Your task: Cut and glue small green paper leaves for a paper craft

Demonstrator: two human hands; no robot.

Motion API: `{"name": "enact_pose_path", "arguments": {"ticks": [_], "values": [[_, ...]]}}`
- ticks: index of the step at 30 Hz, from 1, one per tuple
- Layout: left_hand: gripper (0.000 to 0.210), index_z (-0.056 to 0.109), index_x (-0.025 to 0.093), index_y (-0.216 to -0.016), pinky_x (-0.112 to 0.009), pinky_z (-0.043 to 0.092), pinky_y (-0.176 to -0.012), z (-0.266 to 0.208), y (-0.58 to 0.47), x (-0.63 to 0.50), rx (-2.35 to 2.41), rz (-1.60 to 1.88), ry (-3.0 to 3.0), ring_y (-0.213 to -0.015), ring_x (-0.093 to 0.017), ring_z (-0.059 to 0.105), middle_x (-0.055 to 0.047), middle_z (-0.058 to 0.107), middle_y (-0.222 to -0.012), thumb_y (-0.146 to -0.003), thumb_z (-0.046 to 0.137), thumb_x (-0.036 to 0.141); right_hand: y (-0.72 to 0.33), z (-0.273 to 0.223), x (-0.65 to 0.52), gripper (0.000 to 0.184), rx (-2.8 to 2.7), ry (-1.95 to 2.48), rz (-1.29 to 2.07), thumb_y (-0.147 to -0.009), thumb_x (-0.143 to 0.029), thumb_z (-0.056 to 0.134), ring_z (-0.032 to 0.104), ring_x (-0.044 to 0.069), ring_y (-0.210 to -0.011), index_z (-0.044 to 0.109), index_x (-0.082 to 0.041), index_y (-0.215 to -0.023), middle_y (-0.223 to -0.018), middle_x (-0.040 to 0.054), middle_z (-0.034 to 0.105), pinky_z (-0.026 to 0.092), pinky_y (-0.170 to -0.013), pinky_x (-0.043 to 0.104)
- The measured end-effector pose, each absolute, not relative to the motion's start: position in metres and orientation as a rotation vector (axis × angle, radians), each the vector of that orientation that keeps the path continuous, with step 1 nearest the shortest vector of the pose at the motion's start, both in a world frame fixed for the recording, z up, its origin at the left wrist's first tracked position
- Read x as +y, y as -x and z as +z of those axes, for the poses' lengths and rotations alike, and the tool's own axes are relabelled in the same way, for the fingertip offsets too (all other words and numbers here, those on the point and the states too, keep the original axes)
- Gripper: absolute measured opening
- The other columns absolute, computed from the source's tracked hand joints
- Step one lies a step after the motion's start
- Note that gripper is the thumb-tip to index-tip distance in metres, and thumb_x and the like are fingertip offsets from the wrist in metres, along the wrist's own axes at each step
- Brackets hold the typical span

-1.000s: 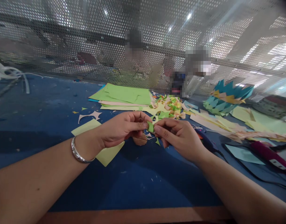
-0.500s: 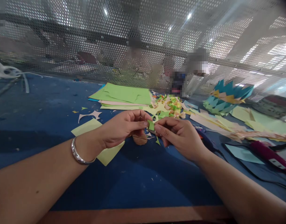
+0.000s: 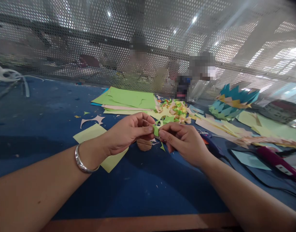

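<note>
Between my two hands is a small green paper piece (image 3: pixel 156 130), pinched at both sides. My left hand (image 3: pixel 132 132) grips its left edge with thumb and fingertips, and a silver bangle (image 3: pixel 81 161) circles that wrist. Thumb and index finger of my right hand (image 3: pixel 183 140) close on the right edge. Just below the fingers, a round brown cardboard disc (image 3: pixel 144 144) lies on the blue table (image 3: pixel 138 190). A pale yellow-green sheet (image 3: pixel 114 161) sits partly hidden under my left wrist. Behind the hands lies a heap of small curled paper pieces (image 3: pixel 179 109).
Green paper sheets (image 3: pixel 130 97) are stacked at the back. A teal paper crown-like ring (image 3: pixel 231 102) stands at the back right. A dark blue corded tool (image 3: pixel 213 145) and a magenta one (image 3: pixel 278 161) lie at right, their cables across the table. A perforated metal screen (image 3: pixel 90 38) rises behind.
The green paper piece looks slightly narrower between my fingertips, which have come a little closer together. The view has shifted slightly; nothing else visibly moved.
</note>
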State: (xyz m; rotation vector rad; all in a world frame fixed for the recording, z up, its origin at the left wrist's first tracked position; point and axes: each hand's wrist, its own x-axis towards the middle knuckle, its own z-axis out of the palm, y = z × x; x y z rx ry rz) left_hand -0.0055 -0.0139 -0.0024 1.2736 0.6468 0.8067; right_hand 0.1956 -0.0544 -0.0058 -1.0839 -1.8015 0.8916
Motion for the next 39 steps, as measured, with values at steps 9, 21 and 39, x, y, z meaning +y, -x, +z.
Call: {"name": "enact_pose_path", "arguments": {"ticks": [9, 21, 39], "values": [[0.025, 0.057, 0.017, -0.094, -0.024, 0.047, -0.067, -0.002, 0.0, -0.022, 0.804, 0.953, -1.562, -0.076, -0.013, 0.062, -0.001, 0.064, -0.083, -0.084, 0.074, 0.031, -0.196, -0.008, -0.055, 0.016, -1.968, 1.172, 0.521, -0.094, -0.029, 0.058, 0.055, 0.01, -0.058, 0.071, -0.019, -0.089, -0.075, 0.0009, 0.065, 0.041, -0.054, 0.024], [0.032, 0.053, 0.018, -0.106, -0.031, 0.053, -0.076, -0.009, -0.004, -0.022, 0.865, 1.024, -1.663, -0.084, -0.017, 0.065, -0.004, 0.065, -0.093, -0.082, 0.073, 0.025, -0.192, -0.011, -0.053, 0.016, -2.035, 1.151, 0.26, -0.093, -0.02, 0.057, 0.052, 0.012, -0.064, 0.068, -0.019, -0.081, -0.072, 0.0003, 0.062, 0.038, -0.058, 0.025], [0.042, 0.047, 0.02, -0.111, -0.029, 0.052, -0.069, -0.011, -0.013, -0.026, 0.877, 1.063, -1.303, -0.072, -0.014, 0.067, -0.002, 0.066, -0.09, -0.078, 0.072, 0.016, -0.189, -0.016, -0.052, 0.014, -2.094, 1.151, 0.055, -0.091, -0.015, 0.056, 0.055, 0.014, -0.07, 0.065, -0.018, -0.081, -0.076, 0.0021, 0.062, 0.04, -0.063, 0.026]]}}
